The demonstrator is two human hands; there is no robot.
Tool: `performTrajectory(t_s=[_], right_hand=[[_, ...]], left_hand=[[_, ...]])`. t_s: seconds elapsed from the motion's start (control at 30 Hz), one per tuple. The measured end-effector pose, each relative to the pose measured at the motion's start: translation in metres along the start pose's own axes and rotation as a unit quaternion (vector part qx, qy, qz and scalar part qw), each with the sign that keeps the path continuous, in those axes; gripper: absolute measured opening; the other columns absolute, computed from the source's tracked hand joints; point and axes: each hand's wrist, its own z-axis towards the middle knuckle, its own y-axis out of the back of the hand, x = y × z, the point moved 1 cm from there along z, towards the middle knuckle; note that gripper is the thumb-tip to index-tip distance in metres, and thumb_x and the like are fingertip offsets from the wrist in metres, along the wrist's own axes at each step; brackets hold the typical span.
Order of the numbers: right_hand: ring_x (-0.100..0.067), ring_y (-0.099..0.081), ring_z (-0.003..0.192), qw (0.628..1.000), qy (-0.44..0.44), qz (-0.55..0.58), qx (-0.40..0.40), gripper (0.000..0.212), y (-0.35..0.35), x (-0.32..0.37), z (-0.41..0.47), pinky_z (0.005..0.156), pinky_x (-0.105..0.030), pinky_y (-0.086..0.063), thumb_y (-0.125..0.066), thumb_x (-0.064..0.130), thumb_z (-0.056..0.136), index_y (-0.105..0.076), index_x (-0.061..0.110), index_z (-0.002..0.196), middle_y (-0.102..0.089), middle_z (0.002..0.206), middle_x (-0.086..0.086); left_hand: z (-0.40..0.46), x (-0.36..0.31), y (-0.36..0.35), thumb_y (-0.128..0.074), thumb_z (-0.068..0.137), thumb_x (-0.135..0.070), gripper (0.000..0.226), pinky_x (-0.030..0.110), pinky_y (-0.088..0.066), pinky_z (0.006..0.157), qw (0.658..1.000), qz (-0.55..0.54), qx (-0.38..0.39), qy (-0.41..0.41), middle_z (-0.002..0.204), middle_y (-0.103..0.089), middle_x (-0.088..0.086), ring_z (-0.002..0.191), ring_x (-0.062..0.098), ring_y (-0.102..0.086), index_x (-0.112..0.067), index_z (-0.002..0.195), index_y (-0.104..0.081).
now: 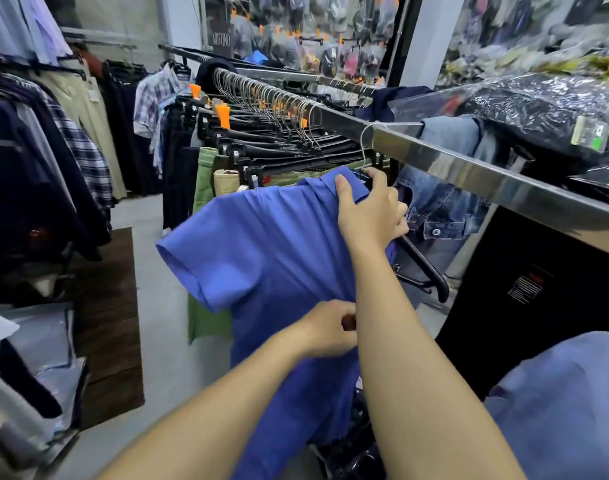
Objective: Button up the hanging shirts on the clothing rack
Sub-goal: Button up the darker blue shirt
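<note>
A blue short-sleeved cotton shirt (261,244) hangs from the shiny steel clothing rail (469,161). The right hand (368,209) has its grip closed on the shirt's collar; below it, the left hand (325,329) pinches the fabric. Beyond the upper grip hang black clip hangers (278,143) and a denim jacket (441,209); a pale concrete floor (157,341) lies underneath.

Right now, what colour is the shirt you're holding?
Plain blue, leaning violet; the shirt shows clearly in the head view.
</note>
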Motion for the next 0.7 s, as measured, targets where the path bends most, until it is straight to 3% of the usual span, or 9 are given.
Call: performTrajectory(t_s=[0.03,0.1,0.17,0.23,0.33,0.43,0.53,0.6,0.7], right_hand=[[-0.027,-0.038,0.131,1.0,0.004,0.007,0.016,0.051,0.002,-0.003,0.002,0.111,-0.048,-0.02,-0.054,0.061,0.09,-0.048,0.038,0.135,-0.051,0.137,0.0],[-0.024,-0.043,0.129,0.997,0.015,0.048,0.054,0.056,0.011,-0.009,0.006,0.111,-0.045,-0.027,-0.057,0.059,0.09,-0.047,0.036,0.14,-0.054,0.136,0.005],[-0.015,-0.051,0.119,0.99,0.018,0.113,0.083,0.059,0.024,-0.02,0.011,0.105,-0.031,-0.036,-0.06,0.056,0.091,-0.052,0.026,0.141,-0.059,0.121,0.012],[-0.005,-0.058,0.106,0.985,0.013,0.144,0.099,0.049,0.038,-0.032,0.017,0.098,-0.024,-0.043,-0.062,0.057,0.089,-0.067,0.024,0.124,-0.065,0.109,0.017],[-0.003,-0.062,0.083,0.966,-0.041,0.224,0.12,0.021,0.051,-0.051,0.028,0.083,-0.027,-0.051,-0.066,0.044,0.089,-0.075,0.026,0.086,-0.07,0.082,0.019],[-0.011,-0.065,0.078,0.926,-0.11,0.326,0.154,0.021,0.057,-0.066,0.035,0.07,-0.022,-0.053,-0.056,0.007,0.09,-0.074,0.011,0.098,-0.074,0.088,0.0],[-0.018,-0.069,0.084,0.912,-0.104,0.344,0.199,0.036,0.06,-0.074,0.036,0.076,-0.026,-0.057,-0.044,-0.012,0.085,-0.07,0.002,0.105,-0.074,0.101,-0.013],[-0.02,-0.071,0.088,0.906,-0.094,0.344,0.229,0.04,0.062,-0.078,0.04,0.08,-0.028,-0.058,-0.046,-0.019,0.082,-0.069,0.0,0.109,-0.074,0.104,-0.016],[-0.016,-0.071,0.088,0.901,-0.1,0.347,0.241,0.043,0.073,-0.087,0.052,0.074,-0.024,-0.057,-0.049,-0.021,0.08,-0.069,0.006,0.108,-0.074,0.106,-0.011]], left_hand=[[0.0,-0.002,0.012,-0.063,0.086,-0.028,0.04,0.016,-0.032,0.048,0.999,0.033,-0.021,-0.013,0.045,-0.046,-0.014,0.045,0.0,-0.037,-0.02,0.052,-0.041],[0.003,0.0,0.042,-0.062,0.084,-0.051,0.05,0.032,-0.04,0.054,0.978,0.09,-0.184,-0.037,0.051,-0.047,-0.005,0.052,0.006,-0.04,-0.014,0.055,-0.045],[0.007,0.004,0.075,-0.063,0.085,-0.053,0.042,0.037,-0.044,0.064,0.896,0.131,-0.418,-0.067,0.065,-0.053,-0.007,0.067,0.016,-0.05,-0.019,0.064,-0.05],[0.012,0.004,0.103,-0.063,0.085,-0.053,0.036,0.04,-0.044,0.08,0.807,0.209,-0.544,-0.094,0.093,-0.058,0.0,0.091,0.024,-0.053,-0.017,0.089,-0.058],[0.032,0.006,0.129,-0.049,0.089,-0.063,0.06,0.046,-0.028,0.11,0.829,0.309,-0.464,-0.038,0.125,-0.052,0.007,0.119,0.029,-0.046,-0.013,0.122,-0.053],[0.051,-0.002,0.135,-0.035,0.092,-0.069,0.065,0.054,-0.006,0.119,0.857,0.348,-0.38,0.002,0.125,-0.053,0.005,0.126,0.026,-0.044,-0.013,0.122,-0.051],[0.064,-0.018,0.138,-0.037,0.092,-0.068,0.06,0.052,-0.023,0.111,0.867,0.354,-0.351,-0.02,0.115,-0.054,0.007,0.116,0.03,-0.048,-0.012,0.108,-0.049],[0.071,-0.027,0.141,-0.045,0.092,-0.064,0.049,0.047,-0.037,0.092,0.885,0.349,-0.303,-0.055,0.112,-0.056,0.01,0.109,0.034,-0.051,-0.016,0.098,-0.043],[0.078,-0.031,0.151,-0.049,0.093,-0.06,0.037,0.041,-0.039,0.074,0.913,0.325,-0.228,-0.094,0.099,-0.059,0.01,0.099,0.036,-0.056,-0.025,0.094,-0.037]])
